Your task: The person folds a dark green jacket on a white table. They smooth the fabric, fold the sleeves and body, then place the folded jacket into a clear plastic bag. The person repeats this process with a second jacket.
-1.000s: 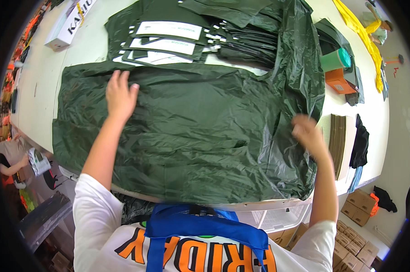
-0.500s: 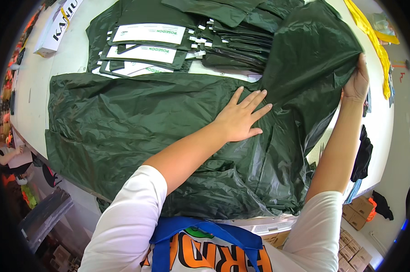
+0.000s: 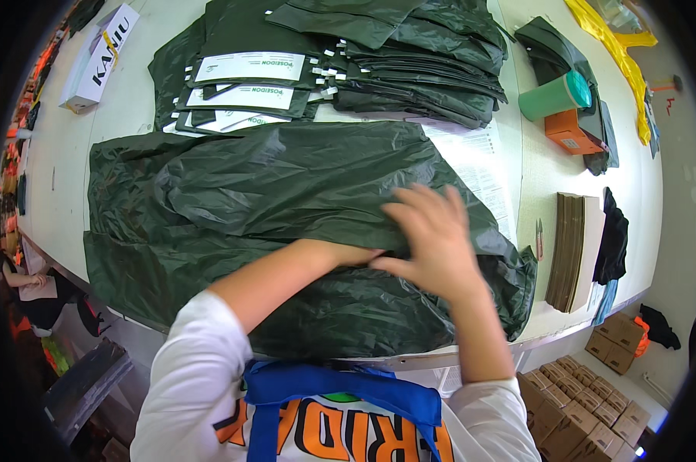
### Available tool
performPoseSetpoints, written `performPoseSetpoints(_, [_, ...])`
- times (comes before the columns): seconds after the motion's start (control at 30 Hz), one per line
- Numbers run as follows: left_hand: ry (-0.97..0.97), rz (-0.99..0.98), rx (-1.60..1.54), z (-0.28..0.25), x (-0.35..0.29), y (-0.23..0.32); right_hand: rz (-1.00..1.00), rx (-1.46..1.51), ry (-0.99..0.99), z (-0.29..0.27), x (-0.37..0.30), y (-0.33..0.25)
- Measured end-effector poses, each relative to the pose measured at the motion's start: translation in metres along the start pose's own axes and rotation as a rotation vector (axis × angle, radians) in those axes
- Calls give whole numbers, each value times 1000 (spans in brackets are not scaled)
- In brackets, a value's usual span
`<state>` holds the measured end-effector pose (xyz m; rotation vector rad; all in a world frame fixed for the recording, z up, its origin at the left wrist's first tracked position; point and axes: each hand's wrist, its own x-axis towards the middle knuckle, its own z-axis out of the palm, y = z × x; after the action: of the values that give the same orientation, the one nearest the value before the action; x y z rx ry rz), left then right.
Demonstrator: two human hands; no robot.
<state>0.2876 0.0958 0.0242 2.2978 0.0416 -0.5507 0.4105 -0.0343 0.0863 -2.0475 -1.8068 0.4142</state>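
Observation:
A dark green, shiny waterproof garment (image 3: 186, 192) lies spread across the table in front of me, with a layer folded over it. My left hand (image 3: 349, 253) reaches under the edge of that upper layer, so most of its fingers are hidden. Just to its right, my right hand (image 3: 437, 245) is over the folded cloth, fingers apart and somewhat blurred. Nothing shows in its grasp; whether it touches the cloth I cannot tell.
Folded dark green garments (image 3: 417, 85) with white label bands (image 3: 249, 67) are stacked behind. On the right are a green tumbler (image 3: 552, 98), an orange box (image 3: 571, 132), flat cardboard (image 3: 569, 250) and small scissors (image 3: 539, 239). A long white box (image 3: 100, 58) stands back left; cartons (image 3: 594, 400) sit below right.
The raised right part of the garment has been folded down to the left. My right hand came inward from the far right; my left hand slid from on top to beneath a layer.

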Motion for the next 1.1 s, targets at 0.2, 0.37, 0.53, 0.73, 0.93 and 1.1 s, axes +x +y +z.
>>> performPoseSetpoints(0.2, [258, -73, -614, -42, -74, -4, 703, -158, 158, -5, -125, 117])
performPoseSetpoints(0.37, [805, -656, 542, -44, -43, -117, 489, -272, 376, 19, -158, 151])
performPoseSetpoints(0.53, [737, -493, 614, -34, -67, -153, 249, -509, 173, 26, -164, 165])
performPoseSetpoints(0.73, [1186, -565, 589, -57, -162, -105, 489, -142, -110, -31, -119, 85])
performPoseSetpoints(0.93, [1432, -817, -656, 25, -249, -117, 247, -85, 161, 21, -12, 33])
performPoseSetpoints(1.1, [1766, -251, -1301, 24, -220, -111, 379, -414, 172, 99, 64, 66])
